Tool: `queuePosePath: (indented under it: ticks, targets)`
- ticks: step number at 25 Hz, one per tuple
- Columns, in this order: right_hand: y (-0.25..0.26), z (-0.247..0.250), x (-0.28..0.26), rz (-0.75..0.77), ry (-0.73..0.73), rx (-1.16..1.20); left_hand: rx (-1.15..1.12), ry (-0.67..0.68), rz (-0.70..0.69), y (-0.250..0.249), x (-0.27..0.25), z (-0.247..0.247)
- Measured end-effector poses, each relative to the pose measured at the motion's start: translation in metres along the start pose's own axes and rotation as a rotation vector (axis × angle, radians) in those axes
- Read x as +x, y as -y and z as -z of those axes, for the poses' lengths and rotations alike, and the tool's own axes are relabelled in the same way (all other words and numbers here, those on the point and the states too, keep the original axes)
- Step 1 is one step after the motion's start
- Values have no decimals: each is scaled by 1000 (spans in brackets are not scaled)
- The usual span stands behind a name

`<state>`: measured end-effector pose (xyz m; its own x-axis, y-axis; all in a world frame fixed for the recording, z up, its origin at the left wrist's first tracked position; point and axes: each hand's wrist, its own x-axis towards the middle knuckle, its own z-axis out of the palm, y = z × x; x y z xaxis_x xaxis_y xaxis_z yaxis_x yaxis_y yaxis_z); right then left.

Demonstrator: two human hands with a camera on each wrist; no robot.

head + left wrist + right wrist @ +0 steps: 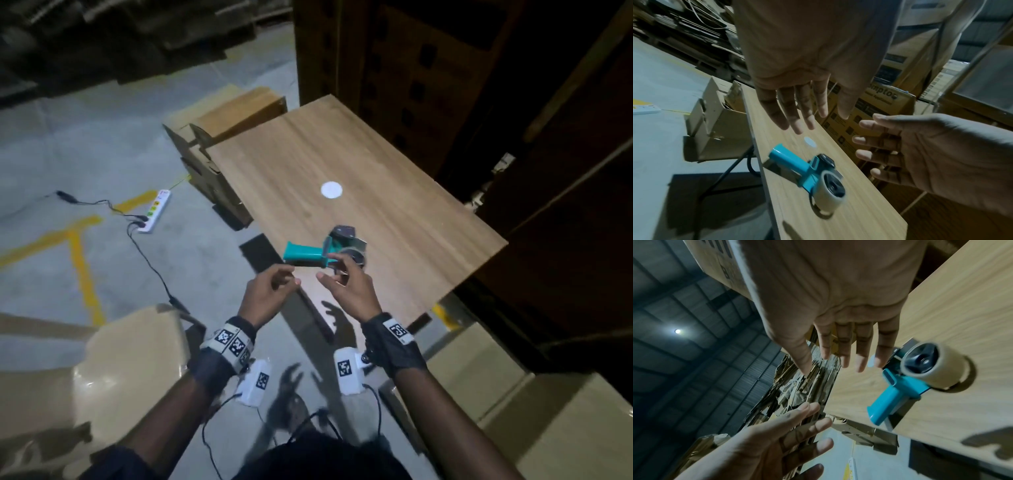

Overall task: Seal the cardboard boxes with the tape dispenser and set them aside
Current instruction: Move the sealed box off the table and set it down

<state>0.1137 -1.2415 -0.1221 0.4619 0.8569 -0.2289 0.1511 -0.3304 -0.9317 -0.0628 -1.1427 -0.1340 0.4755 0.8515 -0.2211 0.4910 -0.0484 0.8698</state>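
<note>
A teal tape dispenser (320, 251) with a roll of tan tape (831, 190) lies on its side on the wooden table (394, 154), its handle (892, 400) at the near left edge. My left hand (287, 277) and right hand (330, 274) hover just in front of it, palms facing each other, fingers relaxed, holding nothing. In the wrist views both hands show straight fingers (795, 113) (846, 352) above the dispenser. A taped cardboard box (102, 377) sits at my lower left; more boxes (513, 394) stand at my lower right.
An opened cardboard box (222, 137) stands on the floor beyond the table's left side. A white power strip (154, 210) with black cables lies on the concrete floor by yellow lines. Dark shelving with stacked cartons (875, 104) rises behind and to the right of the table.
</note>
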Motion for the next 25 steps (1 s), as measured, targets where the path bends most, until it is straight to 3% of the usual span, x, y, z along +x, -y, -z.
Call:
queuePosePath:
  ticks: [10,14,18,25]
  targets:
    - [48,-131,167,-47,136,-70,-112,-35,75,62,150,136]
    - [75,-185,273,-62,107,13,-81,-34,74,78,256,199]
    - [118,-234,380,-183,129,136,-15,-68,92,72,347,281]
    - [194,-279,546,-161,192,78,-28,-137,137,73,496,390]
